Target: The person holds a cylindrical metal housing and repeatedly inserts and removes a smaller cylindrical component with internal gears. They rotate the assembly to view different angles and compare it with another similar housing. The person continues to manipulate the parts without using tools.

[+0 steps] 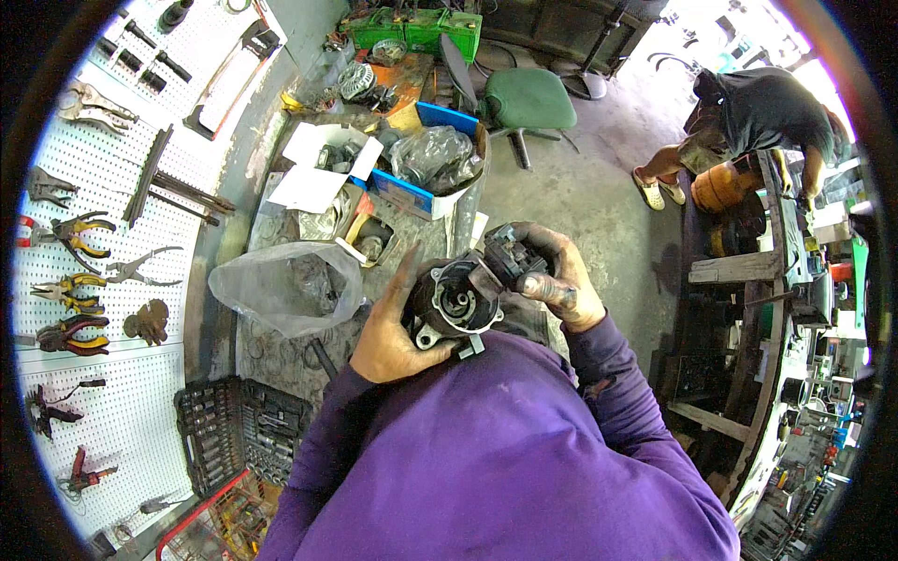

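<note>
In front of my chest, my left hand is closed around a round metal housing. Its open end faces up, with a bolt lug on the rim and a curled shape inside. My right hand grips a dark, ribbed, block-like part at the housing's far right edge. The two pieces overlap in view; whether they touch I cannot tell. Dark smudges mark my fingers. Left of my left hand, a clear plastic bag lies on the workbench.
Beyond the bag stand a small carton and a blue box holding plastic-wrapped parts. A socket set lies at lower left, beside a tool pegboard. A green chair is ahead; a person bends over at right.
</note>
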{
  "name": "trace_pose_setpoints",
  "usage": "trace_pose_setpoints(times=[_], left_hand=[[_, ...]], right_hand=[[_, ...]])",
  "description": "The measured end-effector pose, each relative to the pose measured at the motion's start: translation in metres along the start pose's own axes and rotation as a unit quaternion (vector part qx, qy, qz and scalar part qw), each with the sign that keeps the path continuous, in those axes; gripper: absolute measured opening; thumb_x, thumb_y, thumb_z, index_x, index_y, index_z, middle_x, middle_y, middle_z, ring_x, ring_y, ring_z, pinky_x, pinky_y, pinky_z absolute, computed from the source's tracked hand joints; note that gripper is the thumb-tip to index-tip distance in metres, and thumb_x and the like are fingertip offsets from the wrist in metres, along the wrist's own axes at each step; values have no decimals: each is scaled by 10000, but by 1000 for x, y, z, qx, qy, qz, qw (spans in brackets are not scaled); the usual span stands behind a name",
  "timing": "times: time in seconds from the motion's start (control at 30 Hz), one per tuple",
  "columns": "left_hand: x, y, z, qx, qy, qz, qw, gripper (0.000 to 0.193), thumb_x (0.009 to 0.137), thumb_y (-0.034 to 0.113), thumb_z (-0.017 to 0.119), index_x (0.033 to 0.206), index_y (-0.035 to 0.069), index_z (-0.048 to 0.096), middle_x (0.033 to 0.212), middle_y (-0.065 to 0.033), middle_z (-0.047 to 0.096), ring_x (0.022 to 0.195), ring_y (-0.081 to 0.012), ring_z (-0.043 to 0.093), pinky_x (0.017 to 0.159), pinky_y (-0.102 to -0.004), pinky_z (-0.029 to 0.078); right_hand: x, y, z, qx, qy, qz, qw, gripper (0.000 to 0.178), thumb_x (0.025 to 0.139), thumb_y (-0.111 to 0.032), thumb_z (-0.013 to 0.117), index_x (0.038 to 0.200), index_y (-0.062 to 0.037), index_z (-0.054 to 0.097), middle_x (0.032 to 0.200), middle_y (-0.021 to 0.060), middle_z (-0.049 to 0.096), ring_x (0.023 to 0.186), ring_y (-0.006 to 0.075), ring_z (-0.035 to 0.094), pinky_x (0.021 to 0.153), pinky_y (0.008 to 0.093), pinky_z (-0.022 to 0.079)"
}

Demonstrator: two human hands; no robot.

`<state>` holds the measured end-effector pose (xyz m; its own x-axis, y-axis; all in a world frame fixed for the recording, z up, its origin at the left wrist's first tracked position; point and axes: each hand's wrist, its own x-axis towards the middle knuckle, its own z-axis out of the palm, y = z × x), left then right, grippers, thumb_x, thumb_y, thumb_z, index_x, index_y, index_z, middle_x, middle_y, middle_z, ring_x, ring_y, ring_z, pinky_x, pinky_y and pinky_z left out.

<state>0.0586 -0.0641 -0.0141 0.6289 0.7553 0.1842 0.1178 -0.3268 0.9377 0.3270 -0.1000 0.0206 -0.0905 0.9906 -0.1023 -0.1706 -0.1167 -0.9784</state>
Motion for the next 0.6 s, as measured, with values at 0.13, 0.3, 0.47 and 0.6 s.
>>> trace_pose_setpoints(times=[0.13,0.3,0.47,0.6], left_hand=[[-3,0,-2,14,3,-16,1000,1343,629,226,946,1686,57,136,1609,-238,419,1436,-348,504,1206,-456,397],[-1,-1,-1,22,9,-12,1000,1327,633,239,942,1684,60,152,1609,-226,425,1424,-346,518,1197,-452,410],[-1,0,-1,21,0,-16,1000,1318,643,207,939,1686,71,144,1584,-221,456,1405,-330,539,1189,-445,420],[-2,-2,0,-12,-2,-20,1000,1320,644,182,939,1689,85,140,1575,-222,467,1404,-331,539,1184,-447,425]], right_hand=[[-1,1,1,17,15,-5,1000,948,640,-571,908,1290,62,632,1150,106,692,1066,199,670,1010,341,512],[0,2,-1,-2,8,-10,1000,941,640,-570,905,1285,60,637,1137,100,690,1035,185,666,974,330,524],[-3,4,-5,13,-11,-11,1000,922,680,-500,933,1332,69,617,1220,120,699,1144,214,658,1068,371,496],[-2,3,-8,-28,-28,-25,999,920,666,-488,948,1333,57,626,1219,118,700,1150,217,655,1073,377,491]])
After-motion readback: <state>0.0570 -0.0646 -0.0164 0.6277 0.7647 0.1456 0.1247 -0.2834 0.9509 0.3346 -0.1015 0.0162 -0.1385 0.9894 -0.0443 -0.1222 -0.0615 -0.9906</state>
